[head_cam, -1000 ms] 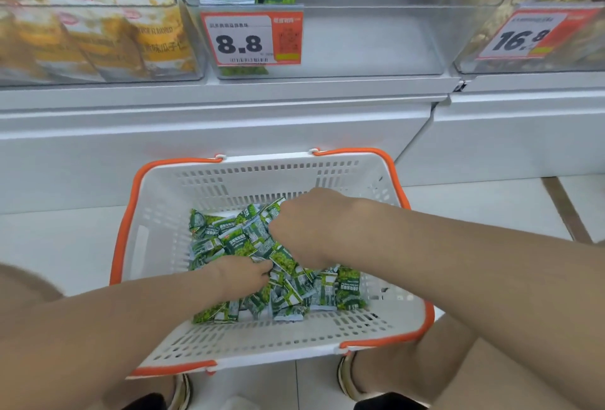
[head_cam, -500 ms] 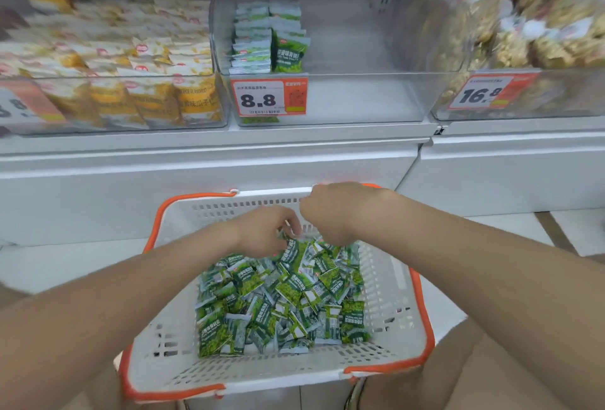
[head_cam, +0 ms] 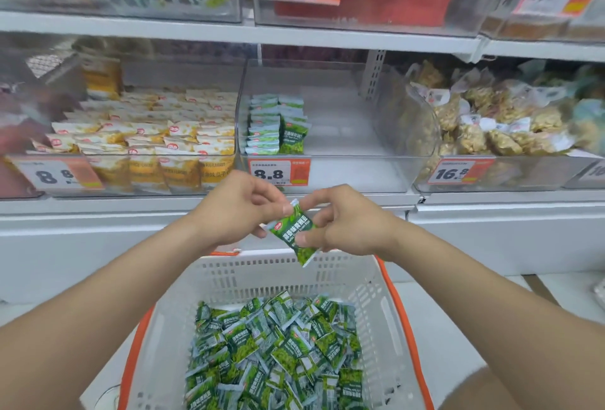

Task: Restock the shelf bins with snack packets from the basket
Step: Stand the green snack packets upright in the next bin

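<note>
Held packet [head_cam: 292,229]: dark green, white sealed ends, white lettering. Basket packets [head_cam: 275,350]: same green/white print. Basket [head_cam: 255,282]: white slotted walls, orange rim. Price tag [head_cam: 278,172]: white, orange side, black digits. Left-bin packets [head_cam: 163,147]: yellow and white. Shelf [head_cam: 229,33]: white.

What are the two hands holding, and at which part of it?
One green packet, above the basket. The left hand pinches its upper end; the right hand pinches its right edge.
</note>
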Demonstrator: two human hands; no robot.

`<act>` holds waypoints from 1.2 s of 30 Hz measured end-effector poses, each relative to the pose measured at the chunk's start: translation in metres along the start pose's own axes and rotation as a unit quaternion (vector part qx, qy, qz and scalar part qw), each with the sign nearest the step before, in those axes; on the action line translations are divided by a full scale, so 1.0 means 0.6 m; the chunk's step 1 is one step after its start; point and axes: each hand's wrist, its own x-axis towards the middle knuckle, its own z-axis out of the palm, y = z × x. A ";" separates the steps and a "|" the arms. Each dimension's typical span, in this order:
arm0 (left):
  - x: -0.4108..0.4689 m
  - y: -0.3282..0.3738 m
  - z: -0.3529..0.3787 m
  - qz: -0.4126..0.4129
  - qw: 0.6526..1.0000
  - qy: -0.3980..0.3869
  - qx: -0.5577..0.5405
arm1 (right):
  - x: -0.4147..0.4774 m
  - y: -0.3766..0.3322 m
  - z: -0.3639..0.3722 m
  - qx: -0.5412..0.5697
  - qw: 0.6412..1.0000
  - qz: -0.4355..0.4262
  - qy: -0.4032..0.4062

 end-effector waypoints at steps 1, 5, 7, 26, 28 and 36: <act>0.001 0.002 -0.001 0.008 1.000 0.009 -0.001 | 0.001 -0.001 0.002 0.005 1.000 -0.009 0.000; 0.008 0.021 -0.005 0.055 0.995 0.081 -0.027 | 0.012 -0.014 0.004 0.035 0.997 -0.056 0.031; 0.018 0.030 -0.012 0.101 0.985 0.136 -0.023 | 0.021 -0.029 -0.004 0.035 0.993 -0.078 0.082; 0.082 0.012 -0.046 0.133 0.860 0.214 0.444 | 0.231 -0.082 -0.125 -0.194 0.965 0.071 0.159; 0.082 0.010 -0.053 0.150 0.862 0.217 0.433 | 0.251 -0.086 -0.121 -0.202 0.963 0.079 0.159; 0.088 -0.001 -0.058 0.181 0.857 0.226 0.427 | 0.294 -0.095 -0.102 -0.220 0.958 0.052 0.178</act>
